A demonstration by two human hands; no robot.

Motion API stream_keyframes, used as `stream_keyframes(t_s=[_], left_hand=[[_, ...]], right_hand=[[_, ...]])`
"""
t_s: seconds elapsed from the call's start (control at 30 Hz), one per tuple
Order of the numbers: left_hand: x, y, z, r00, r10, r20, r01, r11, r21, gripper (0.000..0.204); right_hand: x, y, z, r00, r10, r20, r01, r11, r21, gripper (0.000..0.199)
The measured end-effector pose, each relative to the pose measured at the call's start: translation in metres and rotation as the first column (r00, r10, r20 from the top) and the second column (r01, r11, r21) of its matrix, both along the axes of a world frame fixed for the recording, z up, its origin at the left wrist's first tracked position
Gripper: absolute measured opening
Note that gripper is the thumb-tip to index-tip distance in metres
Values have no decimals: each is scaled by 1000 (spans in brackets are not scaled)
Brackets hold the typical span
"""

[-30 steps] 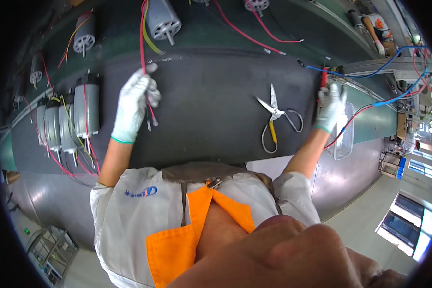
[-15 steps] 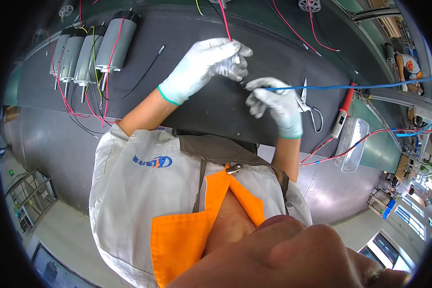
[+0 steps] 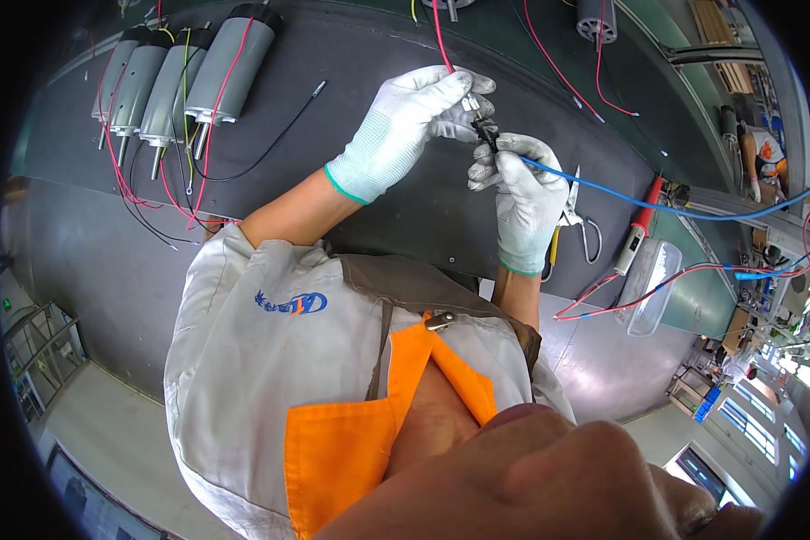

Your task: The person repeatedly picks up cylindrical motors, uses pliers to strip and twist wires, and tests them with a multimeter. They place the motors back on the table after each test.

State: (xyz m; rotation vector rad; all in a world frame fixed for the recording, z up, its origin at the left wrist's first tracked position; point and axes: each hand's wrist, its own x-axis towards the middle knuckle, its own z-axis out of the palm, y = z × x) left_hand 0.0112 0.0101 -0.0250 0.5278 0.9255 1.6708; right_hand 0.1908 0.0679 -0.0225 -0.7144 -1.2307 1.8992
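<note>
My left hand [image 3: 414, 112], in a white glove, pinches the end of a red wire [image 3: 439, 38] that comes down from the far side of the bench. A small whitish piece, perhaps a connector, shows at its fingertips. Across from it, my right hand [image 3: 524, 184], also gloved, is closed on a small black clip-like piece [image 3: 484, 133] at the end of a blue wire [image 3: 652, 200]. The black piece touches or nearly touches the left fingertips; whether it is joined to the red wire I cannot tell.
Several grey cylindrical motors [image 3: 220, 76] with red and black leads lie at the left. Scissors [image 3: 591, 241], a red-and-white corded hand tool [image 3: 637, 229] and a clear plastic tray [image 3: 654, 292] are at the right. Another person [image 3: 767, 148] shows at the far right.
Both hands sit slightly further right, with the right hand turned more upright. The black piece now shows plainly between them, and the blue wire slopes down from the right hand.
</note>
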Motion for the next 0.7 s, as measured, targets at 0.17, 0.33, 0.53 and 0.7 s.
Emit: stream_keyframes(t_s=[0.17,0.33,0.53,0.7], left_hand=[[-3,-1,-5,995,-37,88,34,998,43,34],[3,-2,-4,998,-3,59,1,1000,20,35],[21,4,-8,993,31,116,-36,998,48,37],[20,9,-13,972,-123,199,108,990,87,37]], right_hand=[[-1,5,-11,1000,-7,9,7,1000,11,22],[-9,0,-2,999,-38,-22,38,999,-10,21],[-20,0,-19,990,-130,-60,130,991,6,20],[6,19,-4,995,98,-27,-100,993,-61,26]])
